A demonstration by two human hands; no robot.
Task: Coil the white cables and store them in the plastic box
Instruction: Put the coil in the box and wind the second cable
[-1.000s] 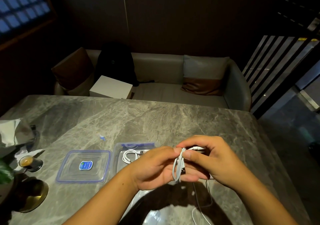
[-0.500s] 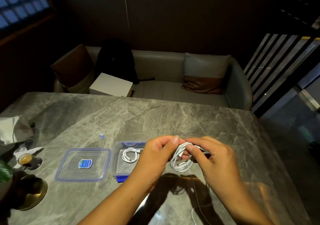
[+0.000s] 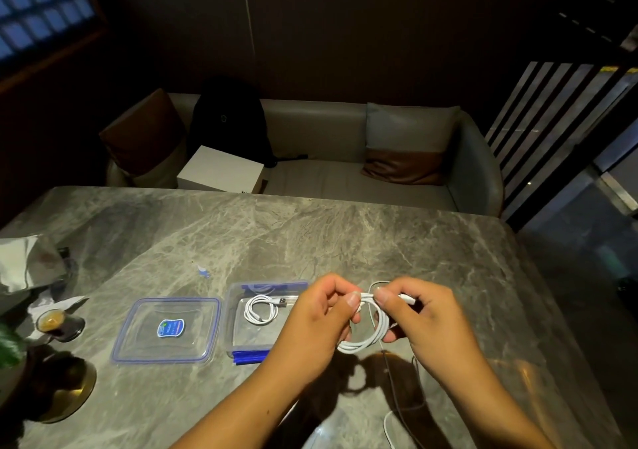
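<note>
Plastic box: 1 coiled cable inside, lid beside; L hand, R hand fingers pinch 2nd cable.

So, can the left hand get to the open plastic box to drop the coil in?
Probably yes. The plastic box lies open just beside the left hand, its lid set aside, with nothing between them. The left and right hand both pinch the white cable, though.

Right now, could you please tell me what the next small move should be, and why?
Probably wind one more loop onto the white cable coil pinched by the left hand and right hand, because its loose tail trails below, uncoiled.
</note>
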